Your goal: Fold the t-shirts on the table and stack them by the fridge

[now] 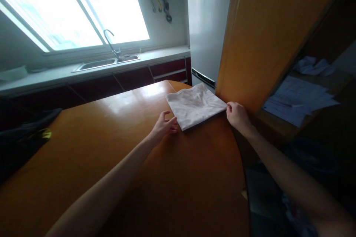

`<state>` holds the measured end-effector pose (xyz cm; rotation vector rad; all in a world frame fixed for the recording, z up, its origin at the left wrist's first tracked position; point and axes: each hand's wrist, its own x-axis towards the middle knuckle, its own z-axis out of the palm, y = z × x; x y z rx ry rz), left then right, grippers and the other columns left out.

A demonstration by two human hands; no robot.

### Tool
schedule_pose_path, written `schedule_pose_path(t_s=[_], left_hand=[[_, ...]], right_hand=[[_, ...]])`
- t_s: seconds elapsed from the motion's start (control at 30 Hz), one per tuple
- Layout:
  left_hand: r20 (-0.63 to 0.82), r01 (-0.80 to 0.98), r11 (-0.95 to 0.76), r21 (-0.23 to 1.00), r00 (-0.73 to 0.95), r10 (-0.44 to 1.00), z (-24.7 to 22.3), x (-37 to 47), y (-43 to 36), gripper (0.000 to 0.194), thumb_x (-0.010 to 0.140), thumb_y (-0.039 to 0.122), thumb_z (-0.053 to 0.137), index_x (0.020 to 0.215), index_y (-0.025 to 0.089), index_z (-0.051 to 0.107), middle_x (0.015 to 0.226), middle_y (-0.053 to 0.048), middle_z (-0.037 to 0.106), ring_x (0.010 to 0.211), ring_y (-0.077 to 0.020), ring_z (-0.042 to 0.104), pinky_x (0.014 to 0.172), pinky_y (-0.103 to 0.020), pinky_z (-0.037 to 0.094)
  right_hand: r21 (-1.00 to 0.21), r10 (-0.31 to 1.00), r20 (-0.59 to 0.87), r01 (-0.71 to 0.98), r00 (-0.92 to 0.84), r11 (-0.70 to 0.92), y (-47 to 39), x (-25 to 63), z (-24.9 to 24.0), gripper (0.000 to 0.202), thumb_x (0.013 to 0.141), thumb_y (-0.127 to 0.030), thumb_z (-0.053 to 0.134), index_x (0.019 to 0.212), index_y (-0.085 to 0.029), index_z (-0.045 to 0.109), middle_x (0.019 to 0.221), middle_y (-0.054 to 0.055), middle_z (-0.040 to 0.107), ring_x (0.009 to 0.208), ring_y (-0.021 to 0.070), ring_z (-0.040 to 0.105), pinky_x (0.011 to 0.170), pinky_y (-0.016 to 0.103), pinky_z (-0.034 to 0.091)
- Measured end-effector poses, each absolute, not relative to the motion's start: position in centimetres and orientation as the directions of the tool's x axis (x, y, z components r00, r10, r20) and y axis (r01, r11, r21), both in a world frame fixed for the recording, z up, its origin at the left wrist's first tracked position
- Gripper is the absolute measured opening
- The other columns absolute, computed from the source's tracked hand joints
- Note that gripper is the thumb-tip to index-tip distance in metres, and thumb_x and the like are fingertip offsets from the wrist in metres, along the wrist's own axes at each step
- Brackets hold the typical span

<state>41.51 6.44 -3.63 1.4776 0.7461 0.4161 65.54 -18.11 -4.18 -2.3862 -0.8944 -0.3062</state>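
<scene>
A white cloth (196,104), folded into a rough rectangle with some wrinkles, lies at the right end of the brown wooden table (116,148). My right hand (237,116) pinches its right corner at the table's edge. Beside the cloth's near left corner is my left hand (164,125), its fingers apart and slightly curled, with nothing in them. A dark strip shows under the cloth's near edge; whether it is shadow or something else I cannot tell.
Behind the table a counter holds a sink (97,63) with a tall faucet (111,44). A wooden panel (256,37) rises at the right, next to a shelf with papers (297,98). A dark item (22,144) lies at the left edge.
</scene>
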Motion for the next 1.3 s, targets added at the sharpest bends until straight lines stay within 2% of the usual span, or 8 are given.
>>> schedule_pose_path(t_s=[0.13, 0.27, 0.37, 0.57, 0.8, 1.0, 1.23, 1.3], left_hand=[[-0.116, 0.134, 0.014, 0.991, 0.796, 0.594, -3.6, 41.0, 4.6, 0.065, 0.080, 0.033, 0.083, 0.135, 0.023, 0.050, 0.070, 0.001, 0.067, 0.052, -0.0126, 0.065, 0.050, -0.022, 0.054], [-0.078, 0.119, -0.032, 0.992, 0.808, 0.584, -3.5, 41.8, 4.0, 0.054, 0.075, 0.032, 0.085, 0.122, 0.017, 0.061, 0.062, 0.002, 0.065, 0.050, -0.0115, 0.062, 0.050, -0.021, 0.052], [-0.037, 0.108, -0.079, 0.991, 0.789, 0.613, -4.2, 42.1, 3.7, 0.052, 0.074, 0.032, 0.084, 0.118, 0.015, 0.062, 0.060, 0.004, 0.063, 0.049, -0.0107, 0.060, 0.048, -0.020, 0.050], [0.108, 0.025, -0.193, 0.981, 0.753, 0.649, -6.2, 42.1, 3.3, 0.051, 0.077, 0.035, 0.077, 0.121, 0.014, 0.062, 0.064, 0.006, 0.060, 0.052, -0.0107, 0.059, 0.045, -0.018, 0.045], [0.191, -0.007, -0.273, 0.962, 0.731, 0.655, -7.6, 42.2, 3.1, 0.046, 0.081, 0.033, 0.072, 0.123, 0.016, 0.065, 0.073, 0.004, 0.059, 0.056, -0.0096, 0.060, 0.050, -0.019, 0.047], [0.256, -0.064, -0.304, 0.951, 0.714, 0.652, -8.2, 42.6, 3.3, 0.046, 0.082, 0.031, 0.071, 0.125, 0.015, 0.067, 0.080, 0.002, 0.060, 0.057, -0.0079, 0.057, 0.052, -0.019, 0.046], [0.262, -0.008, -0.371, 0.929, 0.722, 0.640, -8.5, 42.9, 3.1, 0.046, 0.085, 0.029, 0.068, 0.127, 0.010, 0.069, 0.077, 0.000, 0.063, 0.059, -0.0089, 0.053, 0.057, -0.020, 0.044], [0.271, 0.005, -0.396, 0.918, 0.721, 0.638, -8.4, 42.9, 2.9, 0.046, 0.086, 0.029, 0.067, 0.128, 0.010, 0.069, 0.077, 0.000, 0.064, 0.059, -0.0095, 0.054, 0.058, -0.021, 0.045]], right_hand=[[-0.392, 0.526, 0.316, 0.613, 0.790, -0.686, -19.8, 63.7, -5.7, 0.040, 0.094, -0.018, 0.050, 0.132, -0.011, 0.061, 0.122, 0.022, 0.070, 0.115, 0.0323, 0.066, 0.100, 0.038, 0.048], [-0.342, 0.504, 0.182, 0.535, 0.844, -0.772, -19.4, 63.7, -5.9, 0.030, 0.098, -0.024, 0.048, 0.110, -0.011, 0.073, 0.108, 0.023, 0.074, 0.106, 0.0320, 0.071, 0.091, 0.035, 0.050], [-0.328, 0.462, 0.121, 0.475, 0.878, -0.816, -18.7, 63.9, -5.7, 0.035, 0.100, -0.028, 0.046, 0.098, -0.010, 0.076, 0.102, 0.024, 0.075, 0.103, 0.0324, 0.072, 0.088, 0.035, 0.049], [-0.445, 0.335, 0.166, 0.373, 0.928, -0.814, -16.5, 64.5, -4.8, 0.047, 0.104, -0.035, 0.038, 0.105, -0.006, 0.075, 0.105, 0.025, 0.074, 0.107, 0.0315, 0.070, 0.089, 0.034, 0.049], [-0.434, 0.294, 0.199, 0.353, 0.935, -0.829, -15.2, 65.3, -3.7, 0.033, 0.094, -0.027, 0.054, 0.107, -0.006, 0.075, 0.107, 0.027, 0.072, 0.107, 0.0362, 0.069, 0.089, 0.038, 0.051], [-0.484, 0.242, 0.288, 0.359, 0.926, -0.798, -14.7, 65.7, -2.7, 0.034, 0.091, -0.027, 0.054, 0.112, -0.009, 0.074, 0.106, 0.025, 0.073, 0.104, 0.0368, 0.070, 0.086, 0.041, 0.053], [-0.349, 0.320, 0.173, 0.362, 0.931, -0.864, -15.7, 64.8, -3.5, 0.036, 0.092, -0.030, 0.053, 0.108, -0.005, 0.074, 0.107, 0.029, 0.070, 0.103, 0.0393, 0.070, 0.085, 0.046, 0.054], [-0.297, 0.344, 0.230, 0.403, 0.910, -0.866, -15.6, 64.4, -3.1, 0.038, 0.095, -0.033, 0.050, 0.107, -0.007, 0.074, 0.105, 0.028, 0.070, 0.102, 0.0392, 0.069, 0.086, 0.048, 0.053]])
